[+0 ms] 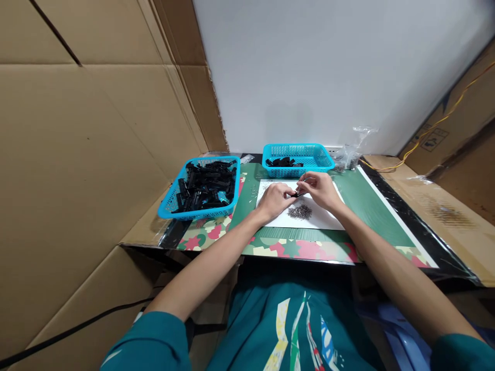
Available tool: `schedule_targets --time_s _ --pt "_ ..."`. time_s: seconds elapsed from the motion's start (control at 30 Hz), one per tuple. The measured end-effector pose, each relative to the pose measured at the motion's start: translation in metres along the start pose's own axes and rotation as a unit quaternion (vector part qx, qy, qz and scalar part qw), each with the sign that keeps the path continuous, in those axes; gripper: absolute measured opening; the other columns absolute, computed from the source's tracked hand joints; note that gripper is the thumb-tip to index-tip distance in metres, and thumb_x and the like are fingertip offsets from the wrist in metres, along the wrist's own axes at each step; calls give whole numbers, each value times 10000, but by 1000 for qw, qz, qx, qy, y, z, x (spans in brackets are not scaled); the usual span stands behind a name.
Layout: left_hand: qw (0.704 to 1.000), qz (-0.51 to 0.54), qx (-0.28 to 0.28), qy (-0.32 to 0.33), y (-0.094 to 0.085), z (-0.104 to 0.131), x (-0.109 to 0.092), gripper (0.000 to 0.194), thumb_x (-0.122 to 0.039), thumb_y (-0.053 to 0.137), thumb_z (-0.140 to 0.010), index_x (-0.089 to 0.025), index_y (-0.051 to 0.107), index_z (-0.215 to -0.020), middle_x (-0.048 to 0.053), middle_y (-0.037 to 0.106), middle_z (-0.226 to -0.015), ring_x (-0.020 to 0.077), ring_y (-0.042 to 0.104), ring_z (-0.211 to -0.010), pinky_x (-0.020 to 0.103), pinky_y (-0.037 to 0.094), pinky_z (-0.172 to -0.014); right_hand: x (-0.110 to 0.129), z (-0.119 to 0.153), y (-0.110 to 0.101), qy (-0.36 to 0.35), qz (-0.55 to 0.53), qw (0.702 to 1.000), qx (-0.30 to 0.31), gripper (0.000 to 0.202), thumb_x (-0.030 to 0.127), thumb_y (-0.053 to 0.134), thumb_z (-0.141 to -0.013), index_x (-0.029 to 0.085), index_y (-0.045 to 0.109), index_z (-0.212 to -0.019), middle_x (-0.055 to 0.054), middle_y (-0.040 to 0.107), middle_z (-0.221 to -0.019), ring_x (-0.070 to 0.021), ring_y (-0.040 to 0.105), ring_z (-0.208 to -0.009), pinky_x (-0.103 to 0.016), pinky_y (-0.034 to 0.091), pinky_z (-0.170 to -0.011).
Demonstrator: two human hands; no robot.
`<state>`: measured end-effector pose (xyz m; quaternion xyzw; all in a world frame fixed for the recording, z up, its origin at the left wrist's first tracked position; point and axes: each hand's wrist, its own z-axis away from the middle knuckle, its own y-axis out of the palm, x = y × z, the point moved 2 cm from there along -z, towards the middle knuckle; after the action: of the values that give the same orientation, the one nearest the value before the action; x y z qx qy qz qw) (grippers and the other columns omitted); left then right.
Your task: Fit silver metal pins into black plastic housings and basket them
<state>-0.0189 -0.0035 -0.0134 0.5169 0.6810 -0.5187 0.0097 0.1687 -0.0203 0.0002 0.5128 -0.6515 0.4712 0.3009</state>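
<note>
Over a white sheet [325, 221], my left hand [276, 200] is closed on a small black plastic part [297, 195]. My right hand [317, 189] meets it from the other side, thumb and fingertips pinched together at the part. Whatever sits between the right fingertips is too small to make out. Just below the hands lies a pile of tiny metal pieces [300, 212] on the sheet.
At the left stands a blue basket [199, 213] heaped with black plastic parts [209, 180]. Behind my hands, another blue basket [320, 166] holds fewer black parts [284, 162]. A clear plastic bag [348, 155] sits beside it. Cardboard walls [96, 118] flank the table.
</note>
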Motion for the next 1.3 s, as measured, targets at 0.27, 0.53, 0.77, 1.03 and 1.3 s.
schedule_targets --time_s 0.27,0.53,0.77,1.03,1.3 --pt "998 49 -6 -34 2 -1 2 61 -224 829 -834 -203 875 -866 64 829 -871 194 673 -726 322 486 -712 1 -1 -1 -12 25 999 17 442 641 774 -859 219 670 -777 -98 781 -748 -280 780 -725 -412 619 -725" --pt "994 101 -9 -35 3 -1 -4 114 -250 792 -849 -180 850 -780 66 804 -790 177 655 -702 307 452 -686 3 1 -1 -25 53 998 9 346 535 759 -888 211 695 -785 -103 779 -740 -282 775 -702 -416 612 -711" --pt "995 91 1 -50 2 -1 -1 218 -335 773 -857 -157 820 -741 35 759 -725 166 604 -692 302 414 -661 4 3 4 -42 117 992 4 275 445 698 -917 224 693 -752 -81 784 -748 -274 761 -720 -378 562 -695" --pt "988 99 -76 -96 -6 -5 3 142 -311 792 -852 -173 812 -877 66 811 -889 168 615 -720 313 476 -701 2 -2 -1 -37 17 992 -124 323 537 633 -945 220 682 -910 -80 755 -764 -245 738 -706 -360 577 -706" --pt "919 283 -176 -208 -12 -13 14 131 -331 586 -1022 -216 523 -1019 1 731 -784 90 509 -534 222 419 -534 -26 -10 -44 21 102 974 -201 340 468 515 -973 197 718 -940 3 569 -602 -184 514 -521 -323 406 -556"
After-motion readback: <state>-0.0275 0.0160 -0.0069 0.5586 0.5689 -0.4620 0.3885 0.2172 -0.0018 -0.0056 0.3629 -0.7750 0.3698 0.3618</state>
